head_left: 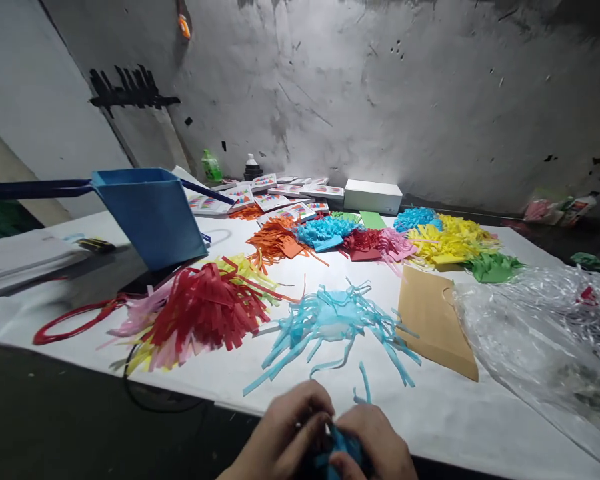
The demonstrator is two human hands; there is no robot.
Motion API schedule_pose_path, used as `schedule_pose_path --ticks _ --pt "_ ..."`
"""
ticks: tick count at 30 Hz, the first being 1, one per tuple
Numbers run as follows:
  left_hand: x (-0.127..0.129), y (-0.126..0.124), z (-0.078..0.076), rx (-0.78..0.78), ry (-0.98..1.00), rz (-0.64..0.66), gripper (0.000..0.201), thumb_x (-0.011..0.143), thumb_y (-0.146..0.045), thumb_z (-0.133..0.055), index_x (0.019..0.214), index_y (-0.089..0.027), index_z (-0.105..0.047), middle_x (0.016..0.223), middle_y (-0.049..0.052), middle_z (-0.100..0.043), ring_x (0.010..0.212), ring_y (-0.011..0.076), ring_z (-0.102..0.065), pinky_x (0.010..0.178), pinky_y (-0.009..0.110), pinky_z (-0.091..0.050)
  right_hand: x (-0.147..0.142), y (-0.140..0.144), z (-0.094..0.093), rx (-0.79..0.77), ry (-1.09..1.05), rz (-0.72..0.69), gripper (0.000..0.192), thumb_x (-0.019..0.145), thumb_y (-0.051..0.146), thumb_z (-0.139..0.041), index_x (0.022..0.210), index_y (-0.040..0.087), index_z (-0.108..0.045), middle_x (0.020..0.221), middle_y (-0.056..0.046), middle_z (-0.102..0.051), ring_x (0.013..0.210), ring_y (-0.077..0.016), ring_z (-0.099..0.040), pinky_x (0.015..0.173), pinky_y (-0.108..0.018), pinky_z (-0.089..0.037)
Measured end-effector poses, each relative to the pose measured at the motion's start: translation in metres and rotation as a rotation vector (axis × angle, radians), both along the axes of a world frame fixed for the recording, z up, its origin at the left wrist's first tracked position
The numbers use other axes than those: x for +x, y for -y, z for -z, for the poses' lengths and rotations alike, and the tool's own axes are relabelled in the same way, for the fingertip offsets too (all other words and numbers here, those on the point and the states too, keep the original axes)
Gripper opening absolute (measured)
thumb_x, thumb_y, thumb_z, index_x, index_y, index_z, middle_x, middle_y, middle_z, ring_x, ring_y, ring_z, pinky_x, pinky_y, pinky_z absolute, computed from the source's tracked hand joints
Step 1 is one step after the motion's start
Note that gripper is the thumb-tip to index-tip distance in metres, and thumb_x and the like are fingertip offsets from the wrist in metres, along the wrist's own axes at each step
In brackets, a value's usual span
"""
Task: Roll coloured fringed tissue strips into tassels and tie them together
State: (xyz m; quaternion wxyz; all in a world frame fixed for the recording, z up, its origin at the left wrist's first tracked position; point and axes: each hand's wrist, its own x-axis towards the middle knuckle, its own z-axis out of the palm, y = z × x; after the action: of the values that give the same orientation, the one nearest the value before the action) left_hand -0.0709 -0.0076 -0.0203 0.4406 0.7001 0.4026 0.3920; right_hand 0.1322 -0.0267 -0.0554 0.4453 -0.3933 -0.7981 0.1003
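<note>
On the far left: a blue paper bag (153, 213) stands tilted on the white table (455, 413), its dark handles stretched outward.
Left of centre: red fringed paper (205, 310) lies over pink and yellow strips.
Centre: a light blue fringed pile (330, 320) sprawls across the table.
Bottom edge, left hand (285, 433): fingers curled, pinching a blue paper piece (343, 447) (mostly hidden).
Bottom edge, right hand (375, 440): closed on the same piece, touching the left hand.
Right of centre: a brown envelope (433, 320) lies flat.
Far right: crumpled clear plastic (540, 333).
</note>
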Motion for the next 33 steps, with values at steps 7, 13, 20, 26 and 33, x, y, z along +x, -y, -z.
schedule_pose_path --ticks 7,13,20,26,33 --pt "-0.117 -0.097 -0.063 0.417 -0.253 -0.738 0.023 0.092 -0.03 -0.052 0.106 -0.018 -0.066 0.082 0.003 -0.066 0.069 0.0185 -0.062 0.067 0.03 -0.052 0.01 -0.076 -0.02 0.068 0.211 0.165 0.023 0.096 0.021 -0.053 0.116 0.02 -0.062 0.108 -0.008 -0.073 0.1 -0.0198 -0.07 0.083 -0.03 -0.058" --pt "-0.139 -0.174 -0.088 0.66 -0.652 -0.734 0.033 0.093 -0.023 -0.045 0.114 -0.009 -0.065 0.112 0.017 -0.063 0.111 0.0346 -0.056 0.099 0.052 -0.042 -0.017 -0.143 -0.011 0.267 0.591 0.178 0.017 0.079 0.001 -0.062 0.078 0.018 -0.065 0.079 -0.004 -0.064 0.074 -0.0198 -0.06 0.069 -0.032 -0.047" --pt "-0.011 -0.16 0.003 0.688 -0.868 0.091 0.014 0.09 -0.016 -0.061 0.09 -0.024 -0.072 0.092 0.002 -0.072 0.088 0.0172 -0.064 0.082 0.027 -0.046 -0.017 -0.144 0.002 0.477 0.661 0.176 0.027 0.086 0.003 -0.054 0.065 0.019 -0.058 0.068 -0.004 -0.054 0.067 -0.0203 -0.047 0.072 -0.036 -0.035" --pt "0.008 -0.16 0.022 0.588 -1.026 0.033 0.02 0.093 -0.027 -0.063 0.111 -0.02 -0.067 0.122 0.012 -0.068 0.108 0.0287 -0.06 0.09 0.043 -0.042 -0.012 -0.102 0.013 0.506 0.578 0.182 0.038 0.091 0.001 -0.039 0.062 0.019 -0.056 0.065 -0.004 -0.051 0.066 -0.0212 -0.044 0.072 -0.035 -0.033" --pt "-0.009 -0.156 -0.012 0.448 -1.157 -0.299 0.033 0.094 -0.016 -0.056 0.125 -0.007 -0.06 0.123 0.027 -0.064 0.108 0.0411 -0.06 0.085 0.057 -0.044 -0.013 -0.078 0.03 0.447 0.465 0.201 0.036 0.088 0.0 -0.039 0.062 0.019 -0.054 0.065 -0.004 -0.051 0.066 -0.0208 -0.042 0.074 -0.035 -0.033"
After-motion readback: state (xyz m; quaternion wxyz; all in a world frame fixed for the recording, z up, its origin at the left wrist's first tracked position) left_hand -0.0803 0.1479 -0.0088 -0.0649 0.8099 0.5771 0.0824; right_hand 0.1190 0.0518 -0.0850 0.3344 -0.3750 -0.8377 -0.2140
